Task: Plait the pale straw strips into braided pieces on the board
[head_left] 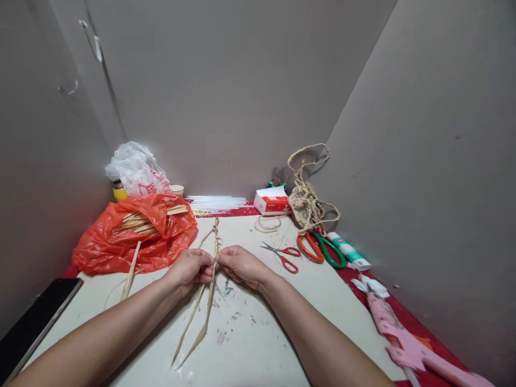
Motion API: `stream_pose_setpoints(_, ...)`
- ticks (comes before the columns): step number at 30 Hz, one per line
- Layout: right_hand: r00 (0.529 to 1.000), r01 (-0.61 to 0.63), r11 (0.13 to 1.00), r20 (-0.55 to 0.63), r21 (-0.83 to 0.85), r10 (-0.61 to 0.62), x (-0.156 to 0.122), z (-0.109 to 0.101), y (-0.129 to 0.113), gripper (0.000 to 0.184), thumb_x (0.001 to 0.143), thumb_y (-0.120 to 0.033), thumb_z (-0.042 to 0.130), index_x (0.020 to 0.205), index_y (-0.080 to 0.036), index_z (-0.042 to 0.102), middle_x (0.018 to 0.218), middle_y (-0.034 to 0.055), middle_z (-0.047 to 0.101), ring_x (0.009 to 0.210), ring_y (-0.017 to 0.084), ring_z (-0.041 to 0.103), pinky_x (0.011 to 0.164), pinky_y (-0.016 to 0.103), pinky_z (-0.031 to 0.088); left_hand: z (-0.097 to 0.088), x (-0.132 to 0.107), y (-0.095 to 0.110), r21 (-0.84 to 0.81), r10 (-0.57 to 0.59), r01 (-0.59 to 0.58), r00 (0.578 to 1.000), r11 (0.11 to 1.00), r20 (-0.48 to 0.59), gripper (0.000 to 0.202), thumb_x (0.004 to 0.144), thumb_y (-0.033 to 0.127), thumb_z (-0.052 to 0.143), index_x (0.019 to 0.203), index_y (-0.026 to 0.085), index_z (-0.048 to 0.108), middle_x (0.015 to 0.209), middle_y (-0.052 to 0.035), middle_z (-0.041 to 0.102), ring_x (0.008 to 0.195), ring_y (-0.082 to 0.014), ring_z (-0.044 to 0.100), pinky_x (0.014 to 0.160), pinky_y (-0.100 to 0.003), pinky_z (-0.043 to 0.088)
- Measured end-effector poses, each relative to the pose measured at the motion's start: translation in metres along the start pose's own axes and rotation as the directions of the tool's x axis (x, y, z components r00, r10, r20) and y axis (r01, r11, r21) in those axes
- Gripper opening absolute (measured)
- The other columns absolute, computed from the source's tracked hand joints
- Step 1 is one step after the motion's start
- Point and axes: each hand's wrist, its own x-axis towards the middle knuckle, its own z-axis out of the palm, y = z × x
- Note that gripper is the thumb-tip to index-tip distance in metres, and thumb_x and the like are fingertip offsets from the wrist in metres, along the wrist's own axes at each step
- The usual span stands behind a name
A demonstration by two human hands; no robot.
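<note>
Near the middle of the white board, my left hand and my right hand meet at a braid of dry straw strips. Both hands are closed, with their fingertips pinching the strips at the braid's lower end. The braided part points away from me, and a thinner twisted strand branches off it to the left. Two long loose strips run from under my fingers toward me and end in points. My fingers partly hide where the strips cross. Small red-handled scissors lie open to the right of my right hand.
At left are an orange-red plastic bag with straw strips and a black phone. Along the back lie clear sticks and a red-white box. To the right are coiled braided cord, larger scissors and a pink glue gun.
</note>
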Motion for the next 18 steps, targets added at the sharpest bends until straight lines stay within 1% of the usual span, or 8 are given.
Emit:
stream_pose_setpoints(3, 1.000, -0.016, 1.000, -0.011, 0.007, 0.016, 0.000, -0.001, 0.000, 0.017, 0.074, -0.024, 0.052, 0.060, -0.016, 0.049, 0.035, -0.0104, 0.035, 0.027, 0.002, 0.019, 0.028, 0.019, 0.010, -0.001, 0.000, 0.004, 0.007, -0.017, 0.017, 1.000, 1.000, -0.001, 0.006, 0.060, 0.010, 0.062, 0.063, 0.010, 0.057, 0.058, -0.0026, 0.060, 0.042, -0.0045, 0.050, 0.044, -0.016, 0.046)
stream_pose_setpoints(6, 0.999, -0.029, 0.999, -0.018, 0.015, 0.029, -0.001, -0.001, -0.002, 0.017, 0.075, -0.025, 0.052, 0.061, -0.017, 0.048, 0.036, -0.0106, 0.035, 0.027, 0.002, 0.019, 0.028, 0.019, 0.010, -0.004, 0.003, 0.009, 0.073, -0.057, 0.056, 0.998, 0.996, 0.008, 0.007, 0.062, 0.012, 0.062, 0.066, 0.010, 0.057, 0.058, -0.0032, 0.061, 0.045, -0.0066, 0.053, 0.045, -0.018, 0.048)
stream_pose_setpoints(9, 1.000, -0.016, 1.000, -0.014, -0.015, 0.016, -0.001, 0.001, -0.001, 0.020, 0.074, -0.027, 0.054, 0.058, -0.017, 0.047, 0.036, -0.0106, 0.033, 0.028, 0.002, 0.019, 0.029, 0.019, 0.010, -0.005, 0.005, 0.010, 0.132, -0.090, 0.089, 0.996, 0.987, 0.004, 0.009, 0.062, 0.013, 0.064, 0.066, 0.010, 0.056, 0.056, -0.0023, 0.061, 0.046, -0.0074, 0.054, 0.045, -0.019, 0.048)
stream_pose_setpoints(11, 1.000, -0.001, 0.999, -0.017, -0.039, 0.000, -0.001, 0.002, 0.000, 0.023, 0.074, -0.028, 0.056, 0.057, -0.017, 0.045, 0.036, -0.0107, 0.032, 0.029, 0.002, 0.019, 0.030, 0.019, 0.010, -0.004, 0.004, 0.009, 0.143, -0.084, 0.084, 0.996, 0.986, -0.001, 0.011, 0.062, 0.014, 0.065, 0.064, 0.011, 0.055, 0.054, -0.0017, 0.059, 0.044, -0.0071, 0.052, 0.045, -0.019, 0.048)
stream_pose_setpoints(13, 1.000, 0.007, 0.998, -0.027, -0.065, -0.008, -0.001, 0.003, 0.001, 0.025, 0.073, -0.029, 0.058, 0.056, -0.017, 0.045, 0.037, -0.0106, 0.031, 0.030, 0.002, 0.018, 0.031, 0.020, 0.009, -0.002, 0.000, 0.011, 0.115, -0.039, 0.037, 0.999, 0.993, 0.022, 0.012, 0.061, 0.015, 0.066, 0.062, 0.011, 0.055, 0.052, -0.0011, 0.058, 0.043, -0.0061, 0.050, 0.045, -0.018, 0.046)
stream_pose_setpoints(15, 0.999, 0.006, 0.996, -0.034, -0.086, -0.009, -0.001, 0.004, 0.000, 0.025, 0.073, -0.029, 0.059, 0.056, -0.016, 0.045, 0.036, -0.0103, 0.032, 0.031, 0.002, 0.019, 0.031, 0.021, 0.009, 0.000, -0.008, 0.022, 0.061, 0.043, -0.047, 0.996, 0.997, 0.073, 0.012, 0.062, 0.017, 0.066, 0.062, 0.011, 0.055, 0.051, 0.0000, 0.056, 0.043, -0.0051, 0.049, 0.045, -0.017, 0.045)
stream_pose_setpoints(18, 0.999, -0.020, 0.994, -0.030, -0.109, 0.017, -0.001, 0.003, -0.002, 0.023, 0.075, -0.030, 0.058, 0.059, -0.015, 0.051, 0.034, -0.0103, 0.031, 0.029, 0.003, 0.018, 0.031, 0.022, 0.007, -0.006, -0.028, 0.054, 0.029, 0.164, -0.170, 0.976, 0.985, 0.141, 0.011, 0.063, 0.017, 0.066, 0.062, 0.011, 0.056, 0.052, 0.0009, 0.055, 0.043, -0.0046, 0.048, 0.046, -0.016, 0.044)
